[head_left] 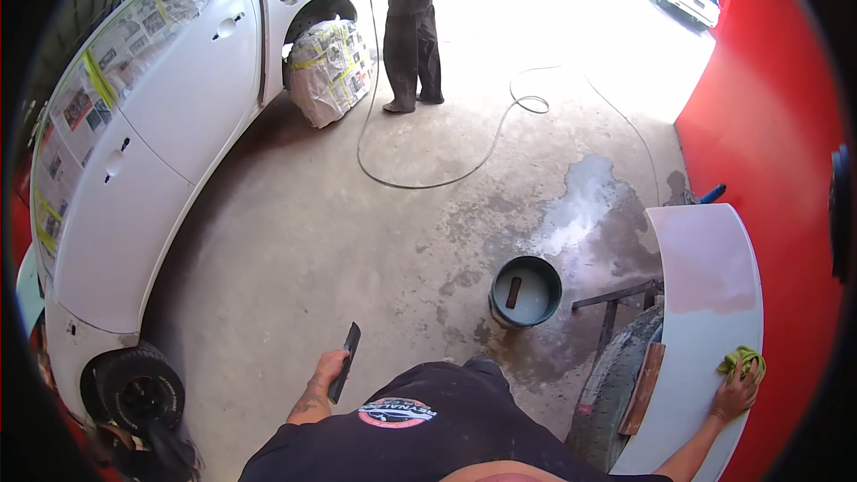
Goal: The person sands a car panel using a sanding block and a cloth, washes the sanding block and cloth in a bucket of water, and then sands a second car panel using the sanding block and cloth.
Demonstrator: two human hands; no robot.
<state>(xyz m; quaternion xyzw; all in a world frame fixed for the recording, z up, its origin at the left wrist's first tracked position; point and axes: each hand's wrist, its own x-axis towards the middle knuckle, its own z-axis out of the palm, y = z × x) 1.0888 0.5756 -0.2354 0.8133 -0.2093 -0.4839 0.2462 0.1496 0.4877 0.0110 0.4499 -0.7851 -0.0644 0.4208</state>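
My left hand (332,366) is closed round a long, flat black sanding block (348,359), held out over the concrete floor. Off to the right, my right hand (735,393) presses a crumpled yellow-green cloth (742,363) against the outer edge of a white car panel (701,344). A pinkish-grey patch covers the panel's far end. The panel rests on a support with an old tire (618,384) and a wooden piece (642,390) at its side. In front of me stands a dark bucket (495,305) of cloudy water, with a brown block (513,292) in it.
A white pickup (170,116) with paper-masked windows stands left, one wheel wrapped. Another person (411,27) stands beside it with a hose (415,186) trailing over the floor. Low by the pickup's bare wheel (141,397) is a dark, partly visible figure. A red wall (759,125) borders the right.
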